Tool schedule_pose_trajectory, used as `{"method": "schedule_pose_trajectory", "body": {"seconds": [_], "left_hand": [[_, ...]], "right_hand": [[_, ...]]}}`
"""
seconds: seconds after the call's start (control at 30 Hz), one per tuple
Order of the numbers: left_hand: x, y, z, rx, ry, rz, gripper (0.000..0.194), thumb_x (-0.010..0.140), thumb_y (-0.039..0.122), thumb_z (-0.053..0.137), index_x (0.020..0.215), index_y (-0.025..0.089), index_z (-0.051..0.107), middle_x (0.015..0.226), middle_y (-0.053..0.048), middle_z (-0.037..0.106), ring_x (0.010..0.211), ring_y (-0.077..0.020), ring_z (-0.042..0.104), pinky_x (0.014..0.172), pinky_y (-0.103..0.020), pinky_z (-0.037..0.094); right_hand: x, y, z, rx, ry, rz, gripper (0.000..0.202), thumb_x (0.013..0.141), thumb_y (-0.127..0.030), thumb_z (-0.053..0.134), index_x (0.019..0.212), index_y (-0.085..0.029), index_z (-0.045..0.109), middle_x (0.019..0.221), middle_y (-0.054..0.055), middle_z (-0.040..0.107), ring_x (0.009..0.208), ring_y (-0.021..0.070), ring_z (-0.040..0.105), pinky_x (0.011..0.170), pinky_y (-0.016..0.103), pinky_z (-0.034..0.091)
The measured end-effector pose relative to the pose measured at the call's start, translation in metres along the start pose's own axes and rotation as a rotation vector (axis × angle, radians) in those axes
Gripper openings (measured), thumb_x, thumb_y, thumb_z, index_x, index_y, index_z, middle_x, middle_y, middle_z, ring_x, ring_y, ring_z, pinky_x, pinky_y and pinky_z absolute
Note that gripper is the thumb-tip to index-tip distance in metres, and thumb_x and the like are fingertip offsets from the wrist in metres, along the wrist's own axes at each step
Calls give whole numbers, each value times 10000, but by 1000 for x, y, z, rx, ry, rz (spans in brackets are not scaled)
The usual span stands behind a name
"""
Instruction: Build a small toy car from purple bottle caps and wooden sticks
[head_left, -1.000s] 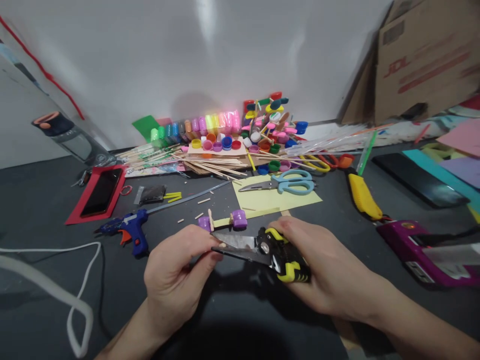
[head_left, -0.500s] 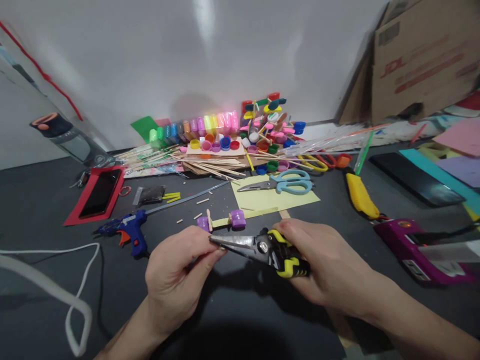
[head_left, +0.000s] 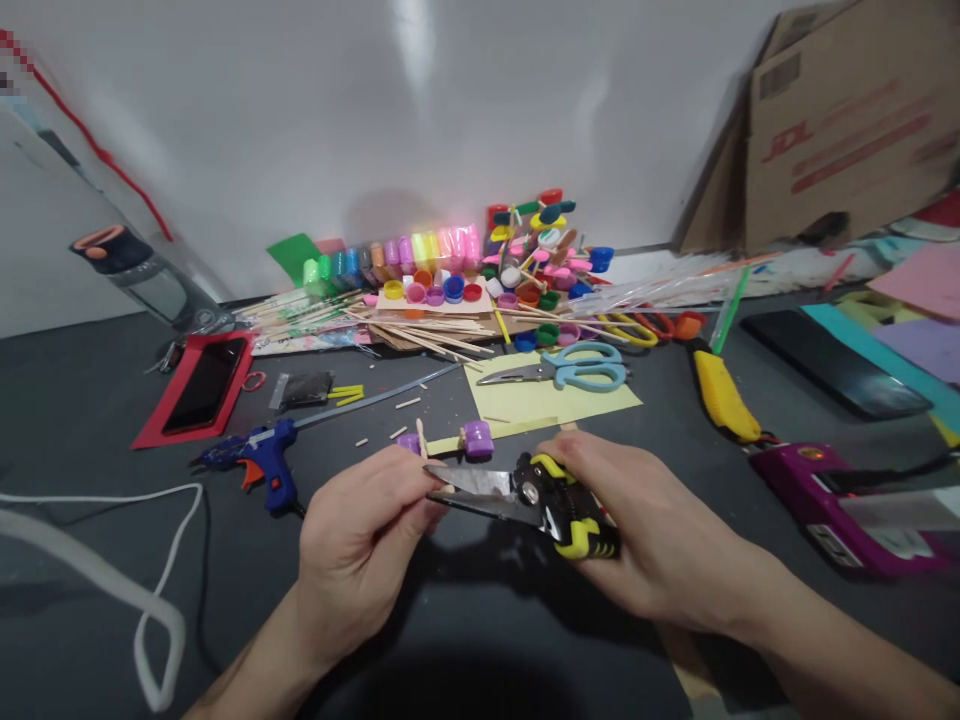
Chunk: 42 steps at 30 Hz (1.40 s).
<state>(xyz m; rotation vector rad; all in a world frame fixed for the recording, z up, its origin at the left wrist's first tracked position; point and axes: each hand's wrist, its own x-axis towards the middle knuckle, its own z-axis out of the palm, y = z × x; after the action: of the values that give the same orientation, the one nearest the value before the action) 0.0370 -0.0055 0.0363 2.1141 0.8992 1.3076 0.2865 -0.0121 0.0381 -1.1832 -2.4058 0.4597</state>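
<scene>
Nearest to us, over the dark table, our left hand had its thumb and forefinger pressed together, apparently pinching a small pale piece; the fingers hid most of it, so we could not tell its length. Its end showed between the parted blades of the black-and-yellow snips, whose handles our right hand gripped with the fingers curled around them. We judged the step in hand to be a trimming cut, with the piece between the blades and not yet severed. The next move, we thought, called for a firm squeeze of the handles with the pinch held steady, and for care, since the blade tips were right by the left fingertips.

Just beyond that hand lay a yellow strip with purple pieces at its ends. The glue gun lay off to the left, and short stick offcuts were scattered past the strip. Farther away, blue-handled scissors rested on yellow paper, with wooden sticks behind.
</scene>
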Motion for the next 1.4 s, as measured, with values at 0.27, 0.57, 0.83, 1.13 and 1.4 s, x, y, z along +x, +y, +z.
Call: {"method": "schedule_pose_trajectory", "body": {"seconds": [0.27,0.57,0.83,1.13,1.4], "left_hand": [[3,-2,-5,-3,-101,-42,241,920,31,520,767,191,615,628,29,607,578,-85,574,574,-195,444],[6,3,-3,-240,-119,-239,262,974,147,530,739,199,635,592,32,602,497,-81,583,506,-187,475],[8,2,-8,-186,-226,-200,326,996,171,455,697,193,582,591,15,584,510,-95,567,506,-202,462],[8,1,-14,-238,-322,-339,309,994,235,464,753,184,652,580,-1,577,442,-98,536,431,-193,441],[5,0,-10,-353,-292,-492,283,973,284,527,774,171,694,527,2,574,398,-97,535,398,-189,456]], "right_hand": [[-2,2,-4,-108,0,-22,316,652,-133,522,965,-178,526,847,96,629,750,263,605,654,354,482],[0,5,-3,-77,83,-27,296,684,-122,509,966,-212,492,824,66,636,704,222,611,626,304,466],[0,3,-6,-20,-34,11,279,688,-144,559,958,-206,531,828,56,609,716,224,575,634,316,451],[-2,5,-10,-27,-112,39,292,678,-112,551,957,-196,552,850,62,627,764,245,598,685,342,464],[-2,8,-8,-151,-13,13,256,664,-109,527,902,-202,533,747,50,628,648,232,592,587,310,435]]}}
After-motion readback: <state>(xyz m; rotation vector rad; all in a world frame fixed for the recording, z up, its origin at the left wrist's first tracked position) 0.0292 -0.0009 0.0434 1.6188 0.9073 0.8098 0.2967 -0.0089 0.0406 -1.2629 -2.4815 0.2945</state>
